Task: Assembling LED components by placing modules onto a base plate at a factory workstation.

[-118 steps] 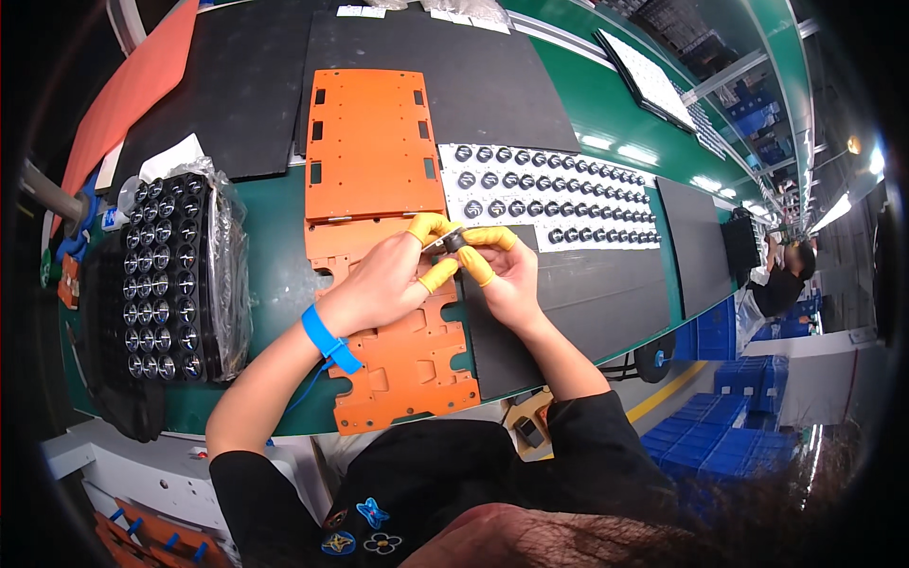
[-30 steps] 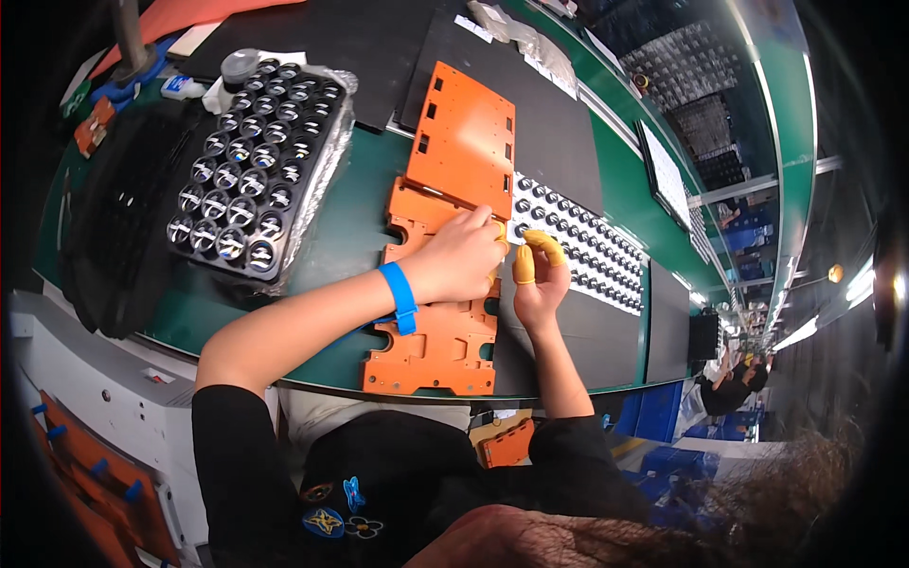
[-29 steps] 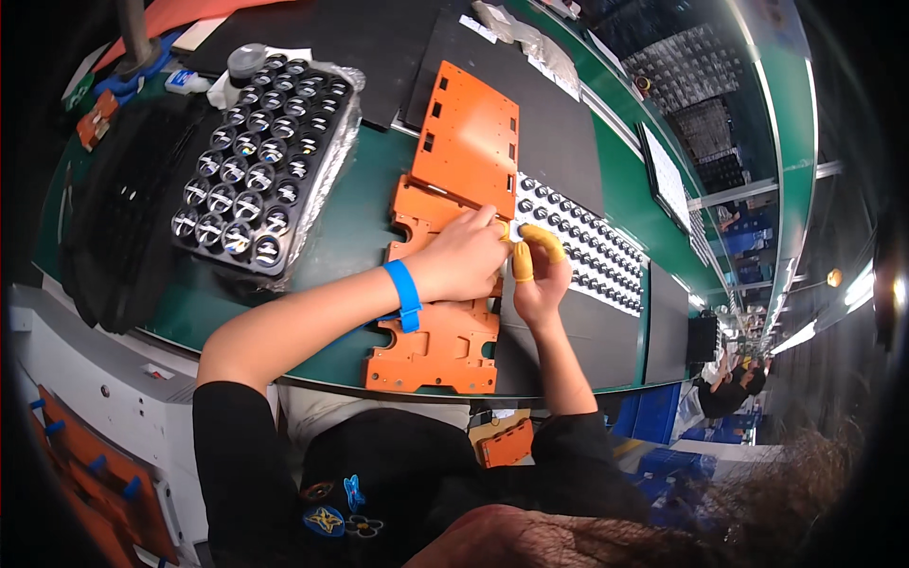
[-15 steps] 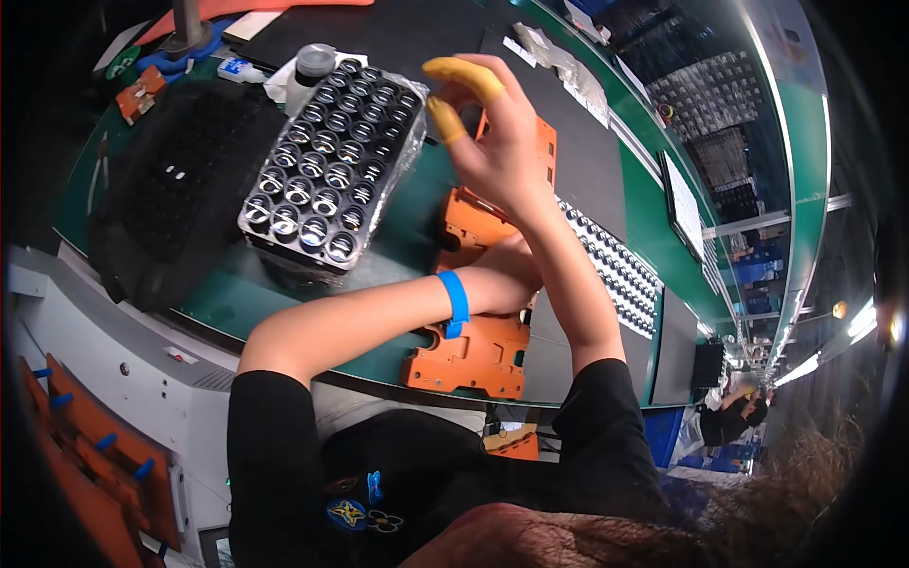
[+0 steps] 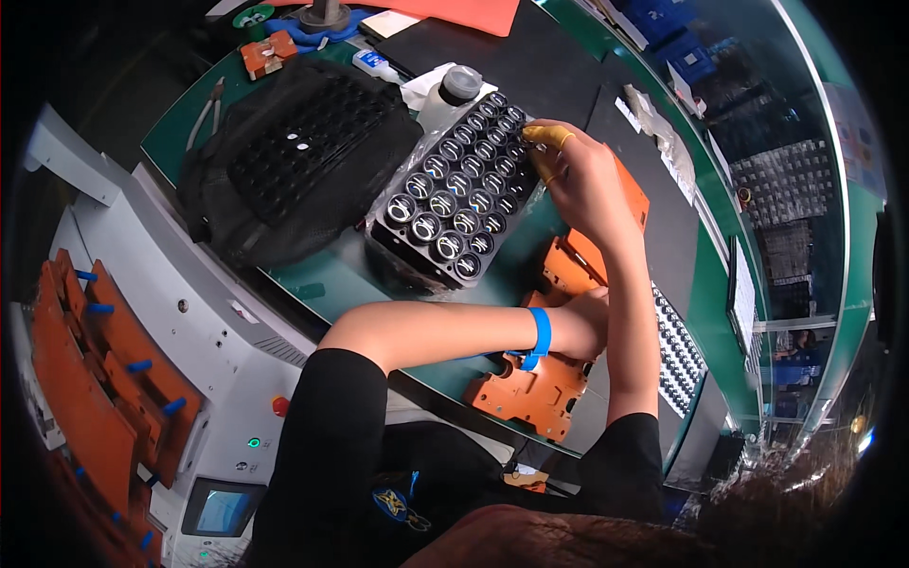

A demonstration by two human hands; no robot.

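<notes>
My right hand (image 5: 589,189), with yellow finger cots on thumb and forefinger, reaches to the right edge of a black tray (image 5: 386,237). Rows of round glossy lenses (image 5: 458,184) sit in its pockets. The thumb and forefinger close together over the edge column; whatever lies between them is too small to make out. Under my right forearm, my left hand (image 5: 579,324) rests by the orange plates, a blue band (image 5: 540,339) round its wrist. The forearm covers its fingers. One orange plate (image 5: 530,393) lies nearest me, another orange piece (image 5: 573,265) beyond the hand.
Left of the tray, a black bag-like cover (image 5: 222,204) holds a dark pocketed tray (image 5: 303,156). A lidded jar (image 5: 460,85) and a small bottle (image 5: 376,65) stand behind. A white tray of small parts (image 5: 677,350) lies right of my forearm. A grey machine (image 5: 180,312) borders the table.
The view has swung left, shifting the scene rightward. My right hand has come down to the tray's edge, its thumb and forefinger closer together. My left hand stays by the orange plates.
</notes>
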